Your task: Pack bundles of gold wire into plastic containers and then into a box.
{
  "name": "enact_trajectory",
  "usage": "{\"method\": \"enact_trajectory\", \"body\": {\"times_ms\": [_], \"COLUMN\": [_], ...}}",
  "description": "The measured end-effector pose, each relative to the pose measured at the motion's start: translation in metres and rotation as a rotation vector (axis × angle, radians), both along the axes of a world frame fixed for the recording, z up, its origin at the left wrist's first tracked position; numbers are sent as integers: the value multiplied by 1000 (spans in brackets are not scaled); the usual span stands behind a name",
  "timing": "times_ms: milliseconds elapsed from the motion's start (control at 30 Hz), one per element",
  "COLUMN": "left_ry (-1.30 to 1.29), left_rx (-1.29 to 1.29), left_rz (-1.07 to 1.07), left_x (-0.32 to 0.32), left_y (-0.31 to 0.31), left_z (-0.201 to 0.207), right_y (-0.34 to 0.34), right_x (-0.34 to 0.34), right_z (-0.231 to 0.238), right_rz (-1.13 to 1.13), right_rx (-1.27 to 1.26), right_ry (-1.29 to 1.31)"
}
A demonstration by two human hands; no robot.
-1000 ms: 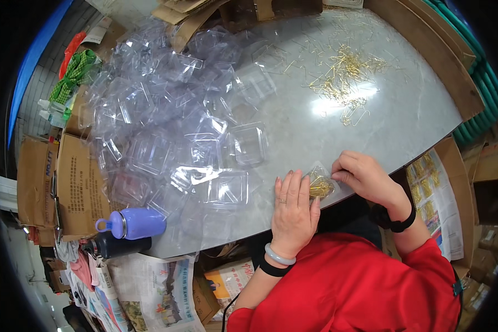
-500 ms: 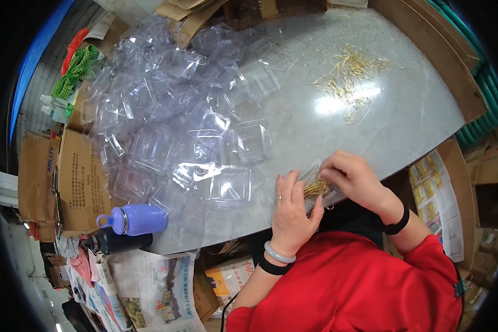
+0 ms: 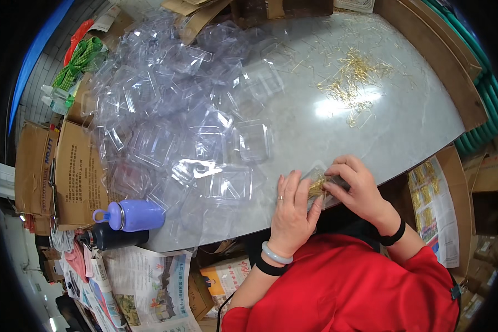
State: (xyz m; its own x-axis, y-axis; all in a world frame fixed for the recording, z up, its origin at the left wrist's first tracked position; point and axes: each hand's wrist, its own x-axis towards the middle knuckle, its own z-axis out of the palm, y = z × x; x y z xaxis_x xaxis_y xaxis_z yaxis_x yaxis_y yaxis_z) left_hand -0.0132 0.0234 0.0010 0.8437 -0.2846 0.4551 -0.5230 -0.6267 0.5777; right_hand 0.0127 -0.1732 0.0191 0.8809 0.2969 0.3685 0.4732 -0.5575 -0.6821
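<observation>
A small clear plastic box (image 3: pixel 318 174) with a bundle of gold wire hooks (image 3: pixel 316 187) in it is between my hands at the table's near edge. My left hand (image 3: pixel 294 213) lies along the box's left side, its fingers together and thumb near the hooks, steadying it. From the right, my right hand (image 3: pixel 361 189) grips the box's other side with curled fingers and thumb. Part of the box is hidden by the fingers. Farther off on the table lies a loose pile of gold wire hooks (image 3: pixel 353 74).
Many empty clear plastic boxes (image 3: pixel 155 144) heap over the table's left half. A purple bottle (image 3: pixel 143 214) and a black bottle (image 3: pixel 119 237) lie by the left edge. Cardboard (image 3: pixel 454 66) borders the far right. At right, a carton holds filled packs (image 3: pixel 426 191) on newspaper.
My right hand has dropped slightly, and its fingers have spread around the box's right side. The hooks now sit lower and more covered between my hands. My left hand has barely moved.
</observation>
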Motion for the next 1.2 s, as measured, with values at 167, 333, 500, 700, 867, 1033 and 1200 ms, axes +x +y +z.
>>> {"method": "enact_trajectory", "body": {"times_ms": [167, 333, 500, 700, 867, 1033, 1200], "left_ry": [-1, 23, 4, 14, -1, 25, 46], "left_rx": [-23, 5, 4, -62, -80, -85, -58], "left_rz": [46, 77, 80, 50, 2, 0, -25], "left_x": [-1, -4, -4, -4, -4, -5, -3], "left_y": [-4, -6, -5, -2, 2, 3, 7], "left_z": [0, -2, -3, -2, 1, -2, -4], "right_y": [14, -7, -4, 8, 12, 11, 21], "right_x": [2, -7, -15, -10, -1, 1, -1], "right_z": [8, 11, 5, 11, 11, 6, 13], "right_rz": [-130, 109, 45, 143, 59, 41, 142], "right_rx": [259, -118, -136, -245, -204, 28, -117], "right_ry": [175, -199, -220, -269, -146, -93, -200]}}
